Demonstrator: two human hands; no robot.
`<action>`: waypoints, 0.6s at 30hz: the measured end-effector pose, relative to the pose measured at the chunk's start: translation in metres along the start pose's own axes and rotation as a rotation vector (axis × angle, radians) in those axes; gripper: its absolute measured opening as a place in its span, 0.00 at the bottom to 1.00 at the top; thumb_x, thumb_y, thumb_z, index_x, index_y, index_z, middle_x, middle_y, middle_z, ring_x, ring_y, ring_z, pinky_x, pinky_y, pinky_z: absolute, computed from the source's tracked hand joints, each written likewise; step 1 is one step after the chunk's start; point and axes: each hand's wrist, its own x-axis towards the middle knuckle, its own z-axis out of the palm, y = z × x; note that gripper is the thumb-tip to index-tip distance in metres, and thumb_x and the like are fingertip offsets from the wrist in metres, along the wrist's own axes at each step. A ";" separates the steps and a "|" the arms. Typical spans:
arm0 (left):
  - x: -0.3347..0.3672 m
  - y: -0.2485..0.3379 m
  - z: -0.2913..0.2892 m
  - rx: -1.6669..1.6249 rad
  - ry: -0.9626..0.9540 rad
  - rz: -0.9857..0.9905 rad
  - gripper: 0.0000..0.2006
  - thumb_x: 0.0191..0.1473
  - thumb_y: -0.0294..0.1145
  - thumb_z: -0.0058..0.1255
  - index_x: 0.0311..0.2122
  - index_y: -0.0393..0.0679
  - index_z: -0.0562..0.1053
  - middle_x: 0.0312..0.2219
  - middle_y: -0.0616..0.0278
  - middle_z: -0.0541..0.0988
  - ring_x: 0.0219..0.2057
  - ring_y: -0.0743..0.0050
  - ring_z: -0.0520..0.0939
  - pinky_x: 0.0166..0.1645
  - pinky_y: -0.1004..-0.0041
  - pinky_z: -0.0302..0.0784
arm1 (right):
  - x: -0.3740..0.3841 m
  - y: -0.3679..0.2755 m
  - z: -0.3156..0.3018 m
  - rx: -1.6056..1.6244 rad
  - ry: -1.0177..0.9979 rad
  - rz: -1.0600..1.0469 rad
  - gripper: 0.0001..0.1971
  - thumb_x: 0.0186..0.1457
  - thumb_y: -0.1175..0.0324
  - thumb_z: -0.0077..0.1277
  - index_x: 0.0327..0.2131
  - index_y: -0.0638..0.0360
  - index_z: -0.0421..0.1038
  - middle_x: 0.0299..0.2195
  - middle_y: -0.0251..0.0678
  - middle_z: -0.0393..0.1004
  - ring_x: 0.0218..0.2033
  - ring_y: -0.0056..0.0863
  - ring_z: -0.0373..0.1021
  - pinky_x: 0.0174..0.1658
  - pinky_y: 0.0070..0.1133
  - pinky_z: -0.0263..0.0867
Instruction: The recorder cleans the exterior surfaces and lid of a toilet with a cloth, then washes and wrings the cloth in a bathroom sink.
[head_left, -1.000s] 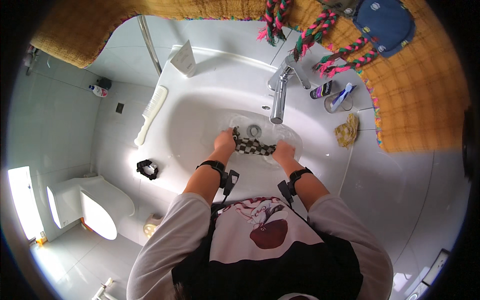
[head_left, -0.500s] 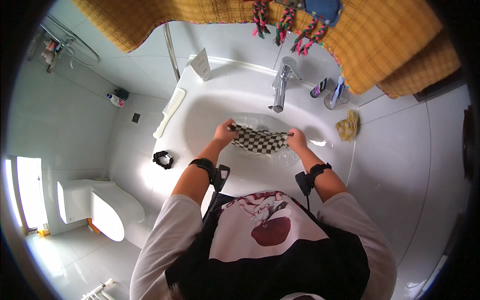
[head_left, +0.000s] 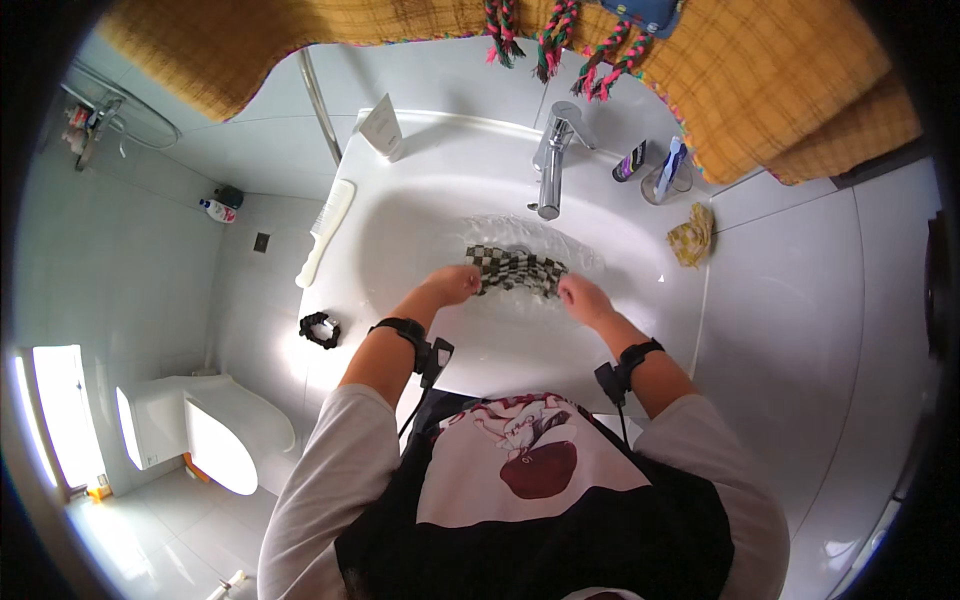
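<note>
A black-and-white checkered cloth (head_left: pixel 515 268) lies stretched sideways, bunched into folds, in rippling water in the white sink (head_left: pixel 400 225). My left hand (head_left: pixel 458 284) is closed on its left end. At the right end, my right hand (head_left: pixel 580 296) grips the cloth with fingers curled in. The lower part of the cloth is partly in the water. Above it the chrome faucet (head_left: pixel 552 170) points down into the basin; whether water runs from it I cannot tell.
On the sink's left rim are a white comb (head_left: pixel 327 230), a white tube (head_left: pixel 383 130) and a black scrunchie (head_left: pixel 319 329). To the right stand a dark tube (head_left: pixel 630 162), a glass (head_left: pixel 667 184) with a toothbrush, and a crumpled yellow cloth (head_left: pixel 690 237). A mustard towel (head_left: pixel 780 80) hangs above.
Both hands have come nearer me and slightly closer together. The cloth, spread fairly flat before, is now more folded, and the water around it ripples more.
</note>
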 end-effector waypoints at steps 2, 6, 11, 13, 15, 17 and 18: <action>-0.002 0.004 0.014 0.167 -0.132 -0.003 0.07 0.45 0.32 0.49 0.33 0.49 0.71 0.28 0.61 0.76 0.34 0.64 0.76 0.35 0.67 0.70 | -0.013 0.013 0.023 -0.028 -0.149 -0.034 0.04 0.44 0.74 0.44 0.28 0.55 0.64 0.28 0.40 0.67 0.33 0.41 0.66 0.34 0.33 0.62; 0.001 0.015 0.024 0.526 -0.284 -0.052 0.08 0.45 0.28 0.45 0.33 0.49 0.71 0.33 0.61 0.76 0.39 0.60 0.76 0.40 0.65 0.70 | -0.015 0.012 0.042 -0.228 -0.455 -0.058 0.04 0.43 0.74 0.45 0.27 0.56 0.66 0.30 0.39 0.67 0.34 0.40 0.66 0.35 0.33 0.63; 0.009 0.025 0.027 0.542 -0.085 -0.261 0.11 0.45 0.28 0.46 0.37 0.48 0.69 0.35 0.59 0.75 0.40 0.59 0.75 0.41 0.65 0.71 | -0.006 0.009 0.049 -0.424 -0.343 0.228 0.03 0.44 0.75 0.46 0.26 0.59 0.64 0.32 0.43 0.67 0.36 0.39 0.66 0.36 0.35 0.62; 0.008 0.034 0.026 0.543 -0.092 -0.305 0.12 0.45 0.27 0.46 0.38 0.48 0.68 0.35 0.58 0.76 0.40 0.59 0.75 0.41 0.65 0.72 | -0.002 0.011 0.045 -0.390 -0.366 0.262 0.04 0.46 0.75 0.47 0.27 0.61 0.63 0.31 0.46 0.66 0.35 0.39 0.66 0.35 0.36 0.62; 0.007 0.036 0.025 0.342 0.151 -0.528 0.13 0.45 0.29 0.47 0.39 0.48 0.70 0.35 0.58 0.76 0.39 0.58 0.76 0.40 0.65 0.72 | 0.007 0.013 0.038 -0.053 -0.458 0.341 0.04 0.47 0.74 0.46 0.27 0.60 0.61 0.28 0.45 0.66 0.33 0.38 0.67 0.33 0.33 0.62; 0.006 0.027 0.010 0.288 0.138 -0.590 0.12 0.44 0.32 0.49 0.37 0.49 0.72 0.35 0.58 0.76 0.39 0.58 0.76 0.40 0.66 0.73 | 0.018 0.001 0.034 0.093 -0.362 0.377 0.05 0.46 0.76 0.45 0.29 0.59 0.61 0.24 0.44 0.66 0.29 0.39 0.66 0.32 0.31 0.62; 0.006 0.028 0.001 0.227 0.110 -0.637 0.11 0.43 0.34 0.52 0.35 0.50 0.74 0.35 0.57 0.77 0.40 0.58 0.76 0.40 0.66 0.73 | 0.020 -0.002 0.033 0.234 -0.264 0.433 0.07 0.45 0.77 0.44 0.31 0.59 0.62 0.20 0.43 0.66 0.26 0.39 0.66 0.30 0.28 0.61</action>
